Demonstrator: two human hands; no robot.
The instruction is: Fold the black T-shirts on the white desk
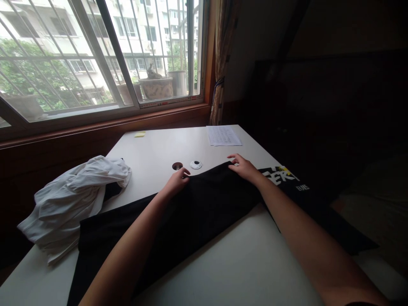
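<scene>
A long piece of black clothing point(204, 204), which looks like a pair of trousers, lies stretched across the white table. My left hand point(177, 182) pinches its far edge near the middle. Further right, my right hand point(245, 168) grips the same edge between thumb and fingers, raising it slightly. The right part of the clothing is partly hidden behind my right forearm. Beside that arm lies a dark garment with white and yellow lettering point(280, 176), hanging over the table's right edge.
A crumpled white garment point(70, 199) lies at the table's left edge. Beyond my hands are a round cable hole point(177, 166), its white cover point(193, 165), printed sheets point(224, 136) and a yellow sticky note point(140, 134). A barred window point(105, 59) stands behind the table point(159, 144).
</scene>
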